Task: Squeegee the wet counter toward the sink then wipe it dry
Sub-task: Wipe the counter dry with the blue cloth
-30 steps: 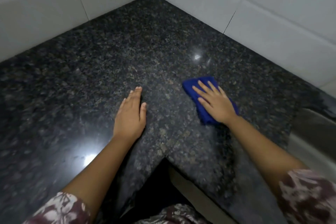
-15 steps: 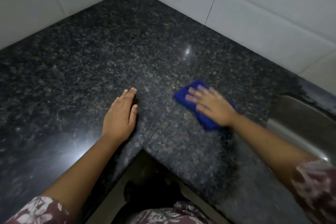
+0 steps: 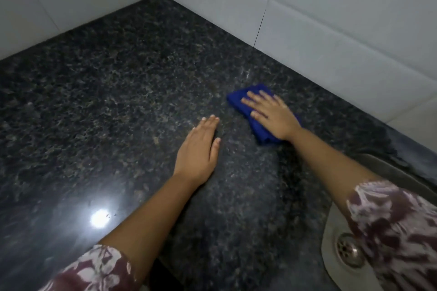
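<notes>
A folded blue cloth [image 3: 238, 99] lies on the dark speckled granite counter [image 3: 118, 101], a little right of centre. My right hand [image 3: 272, 114] presses flat on top of the cloth, fingers spread, covering most of it. My left hand [image 3: 199, 151] rests palm down on the bare counter just left of the cloth, fingers together, holding nothing. The steel sink [image 3: 340, 250] with its round drain sits at the lower right, partly hidden by my right sleeve. No squeegee is in view.
White tiled walls [image 3: 307, 26] meet in a corner behind the counter. A ceiling light glares off the counter at the lower left [image 3: 100, 217]. The counter's front edge runs along the bottom between my arms.
My right hand has slid the blue cloth away from me toward the back wall. My left hand stays flat on the counter. The view has shifted, showing more of the sink and its drain.
</notes>
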